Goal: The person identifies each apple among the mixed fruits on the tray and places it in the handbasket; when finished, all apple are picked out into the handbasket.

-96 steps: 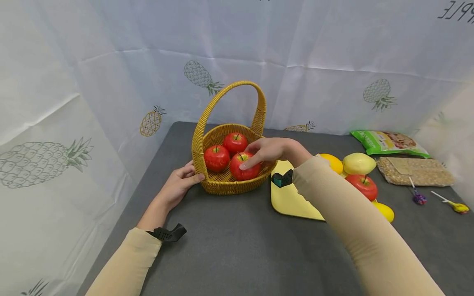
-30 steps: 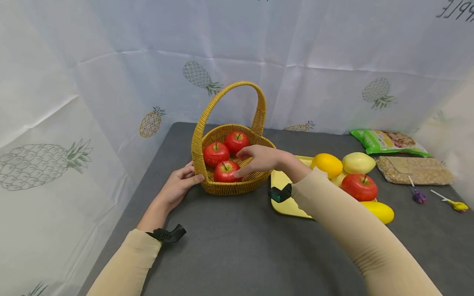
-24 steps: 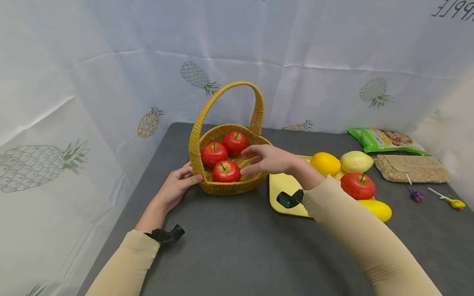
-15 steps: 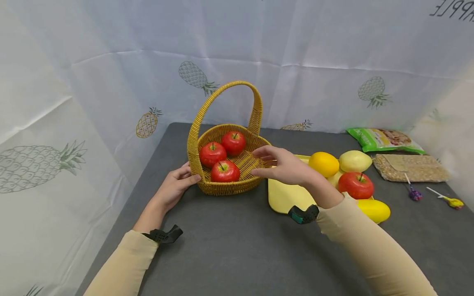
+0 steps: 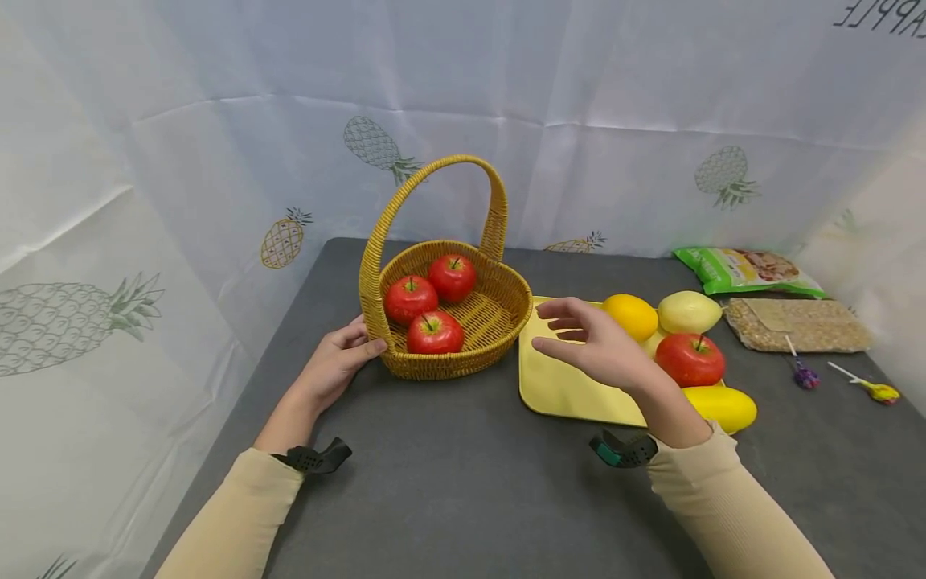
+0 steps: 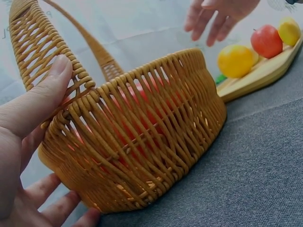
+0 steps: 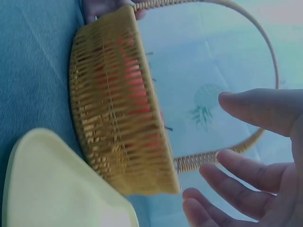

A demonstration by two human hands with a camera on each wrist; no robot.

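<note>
A golden wicker basket [image 5: 448, 367] with a tall arched handle stands toward the back of the grey table. Inside, grouped on its left side, sit three red apples: a left apple [image 5: 411, 300], a rear apple [image 5: 452, 278] and a front apple [image 5: 435, 333]. My left hand [image 5: 336, 362] grips the basket's left end, its thumb [image 6: 56, 78] by the foot of the handle and its fingers low against the outer wall. To the right of the basket, my right hand [image 5: 604, 346] hovers over a yellow tray [image 5: 564, 394], fingers parted and holding nothing.
At the tray's right side are an orange-yellow fruit [image 5: 632, 317], a pale lemon [image 5: 689, 312], another red apple [image 5: 691, 359] and a long yellow fruit [image 5: 723, 408]. Farther right lie a green bag [image 5: 748, 272], a packet of grains [image 5: 799, 324] and two lollipops [image 5: 880, 392]. Printed curtains hang behind.
The front apple shifted left inside the basket and my right hand let go of it. That hand then withdrew rightward, out over the tray. My left hand stays on the basket.
</note>
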